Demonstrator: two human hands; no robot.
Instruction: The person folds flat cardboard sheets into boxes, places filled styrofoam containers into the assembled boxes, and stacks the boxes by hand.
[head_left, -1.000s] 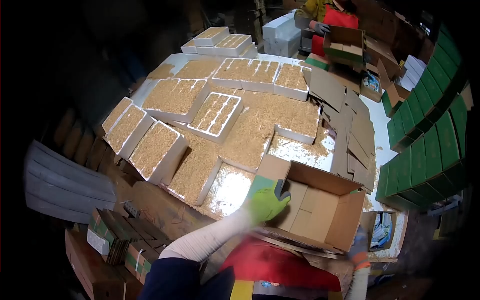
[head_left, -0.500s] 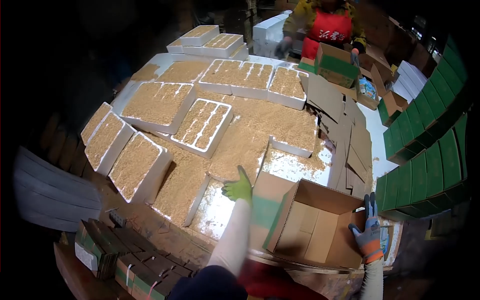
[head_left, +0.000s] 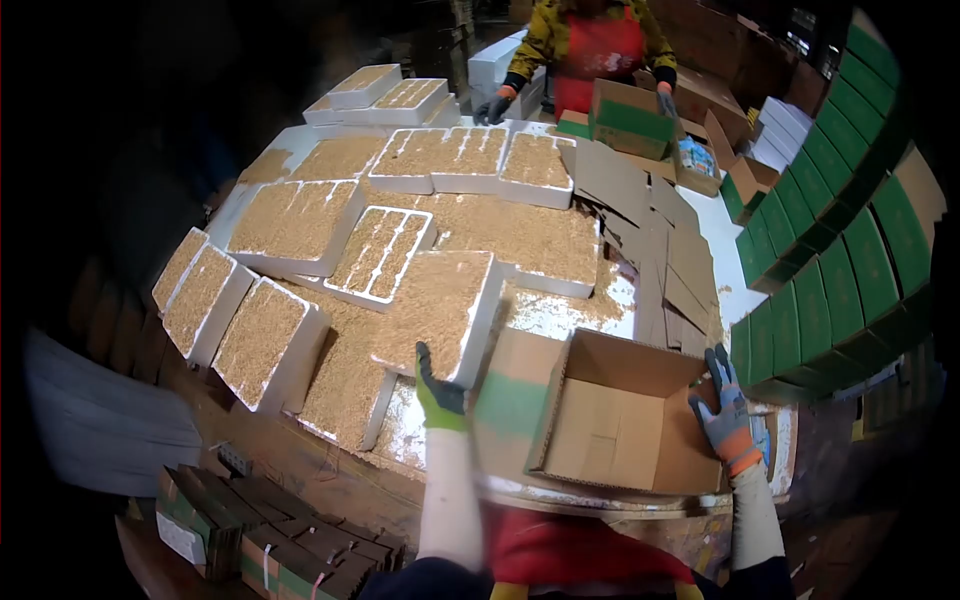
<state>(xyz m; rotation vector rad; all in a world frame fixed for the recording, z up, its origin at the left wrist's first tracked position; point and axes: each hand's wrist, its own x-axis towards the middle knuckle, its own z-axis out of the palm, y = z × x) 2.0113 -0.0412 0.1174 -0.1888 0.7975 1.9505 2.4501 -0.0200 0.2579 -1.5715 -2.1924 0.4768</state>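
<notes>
My left hand (head_left: 440, 392), in a green and dark grey glove, grips the near edge of a white foam box (head_left: 440, 300) filled with tan, sawdust-like material. That box sits higher than the fill around it, its right wall showing; the fingers under it are hidden. On the right, my right hand (head_left: 727, 415), in a blue-grey and orange glove, holds the right wall of an open cardboard box (head_left: 610, 420), thumb toward the inside. Nothing lies inside the cardboard box. Its green-striped flap (head_left: 515, 390) folds out to the left, beside the foam box.
More filled foam boxes (head_left: 380, 255) crowd the table. Flat cardboard sheets (head_left: 665, 250) lie right of centre, and green cartons (head_left: 830, 290) stack at the right. Folded cartons (head_left: 310, 550) stand at lower left. Across the table, a co-worker in a red apron (head_left: 600, 60) handles a carton (head_left: 632, 118).
My left hand has taken hold of the foam box, which has come up from the fill. My right hand stays at the cardboard box. The co-worker's hand has moved to the table edge.
</notes>
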